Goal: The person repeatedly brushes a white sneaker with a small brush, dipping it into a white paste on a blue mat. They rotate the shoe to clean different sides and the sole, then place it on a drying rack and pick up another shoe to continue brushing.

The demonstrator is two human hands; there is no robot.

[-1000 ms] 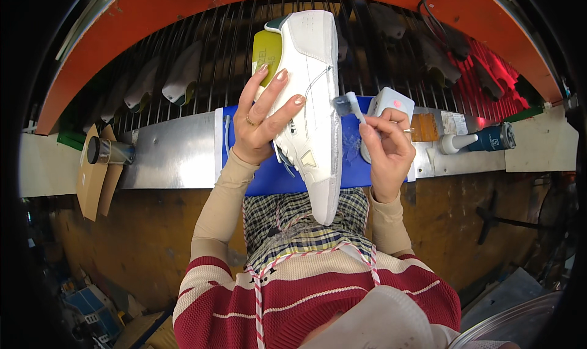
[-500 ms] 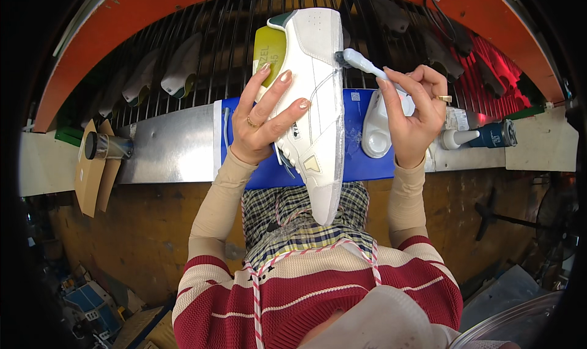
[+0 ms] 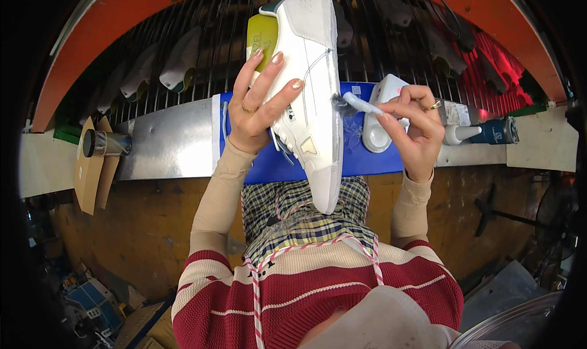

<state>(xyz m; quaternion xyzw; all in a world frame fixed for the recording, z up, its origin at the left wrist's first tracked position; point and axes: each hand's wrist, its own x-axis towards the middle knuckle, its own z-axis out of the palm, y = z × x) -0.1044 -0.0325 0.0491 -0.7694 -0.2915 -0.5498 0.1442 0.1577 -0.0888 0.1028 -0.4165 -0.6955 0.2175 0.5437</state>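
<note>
While my left hand (image 3: 260, 107) stays wrapped around the white sneaker upper (image 3: 312, 86), fingers spread across its side and holding it upright over the blue mat (image 3: 367, 156), my right hand (image 3: 411, 126) has swung back in from the far right. It pinches the small brush (image 3: 358, 103), whose dark bristles now touch the shoe's right edge, where half a second ago they hung clear near the top. So I judge the brushing stroke along that edge is starting. A white glue container (image 3: 378, 113) sits just behind my right fingers; a nozzle bottle (image 3: 483, 132) lies further right on the metal bench (image 3: 165, 147).
</note>
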